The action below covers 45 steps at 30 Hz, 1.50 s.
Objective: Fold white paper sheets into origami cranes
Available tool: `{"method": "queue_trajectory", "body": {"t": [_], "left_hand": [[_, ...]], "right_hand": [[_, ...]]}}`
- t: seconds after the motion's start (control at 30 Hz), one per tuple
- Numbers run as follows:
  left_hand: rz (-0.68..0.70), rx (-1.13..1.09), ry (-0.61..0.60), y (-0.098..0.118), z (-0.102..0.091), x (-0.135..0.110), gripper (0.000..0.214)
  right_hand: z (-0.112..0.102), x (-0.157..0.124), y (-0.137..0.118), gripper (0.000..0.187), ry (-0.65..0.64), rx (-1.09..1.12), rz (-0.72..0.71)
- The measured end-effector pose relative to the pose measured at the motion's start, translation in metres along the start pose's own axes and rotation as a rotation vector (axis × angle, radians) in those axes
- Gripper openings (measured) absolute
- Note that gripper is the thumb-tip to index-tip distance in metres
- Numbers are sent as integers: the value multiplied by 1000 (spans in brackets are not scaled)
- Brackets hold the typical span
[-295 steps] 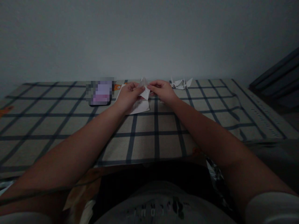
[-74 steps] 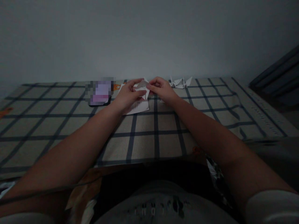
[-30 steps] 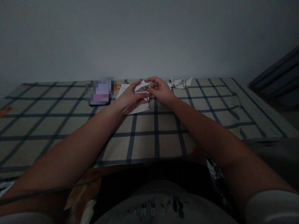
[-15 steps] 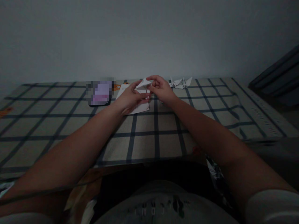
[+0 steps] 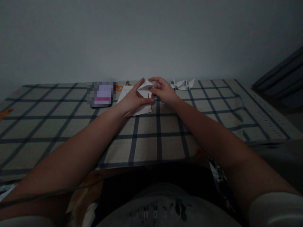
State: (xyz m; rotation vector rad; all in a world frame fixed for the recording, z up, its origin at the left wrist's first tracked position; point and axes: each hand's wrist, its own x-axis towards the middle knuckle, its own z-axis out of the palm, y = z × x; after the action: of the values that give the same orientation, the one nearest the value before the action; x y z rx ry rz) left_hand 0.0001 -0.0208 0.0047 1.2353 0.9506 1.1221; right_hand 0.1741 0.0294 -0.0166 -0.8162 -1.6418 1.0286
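A small piece of folded white paper, an origami shape with a pointed top, is held up between both hands near the middle of the table. My left hand is around its left side, index finger raised and thumb stretched below it toward the right fingertips. My right hand pinches the paper's right edge between thumb and fingers. Under my left hand lie white paper sheets, partly covered by it. Folded white paper cranes rest just right of my right hand; how many is hard to tell.
A phone, blurred out by pixelation, lies left of the sheets. The checked tablecloth covers the table, which meets a plain wall at the back. An orange patterned patch shows beside the phone. Dark slatted furniture stands at the right.
My left index finger has lifted and straightened away from the folded paper, and my left thumb has shifted slightly right and down. My right hand keeps its pinch, almost unmoved.
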Motion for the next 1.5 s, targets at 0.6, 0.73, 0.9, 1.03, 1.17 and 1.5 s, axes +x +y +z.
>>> {"method": "queue_trajectory", "body": {"t": [0.6,0.73,0.9,1.03,1.17,1.5], "left_hand": [[18,66,52,5,-6,8,73],[6,39,57,3,-10,12,41],[47,55,91,-1,-12,14,19],[56,64,96,3,-10,10,15],[37,81,115,6,-10,9,17],[150,129,88,4,-18,15,39]], "right_hand": [[0,-2,-9,26,30,25,110],[-2,-2,-10,23,62,-16,90],[-2,-3,-11,21,15,-3,94],[-4,-2,-8,26,19,-55,59],[-6,-1,-5,22,2,-86,40],[-4,-6,-6,22,-137,-53,35]]}}
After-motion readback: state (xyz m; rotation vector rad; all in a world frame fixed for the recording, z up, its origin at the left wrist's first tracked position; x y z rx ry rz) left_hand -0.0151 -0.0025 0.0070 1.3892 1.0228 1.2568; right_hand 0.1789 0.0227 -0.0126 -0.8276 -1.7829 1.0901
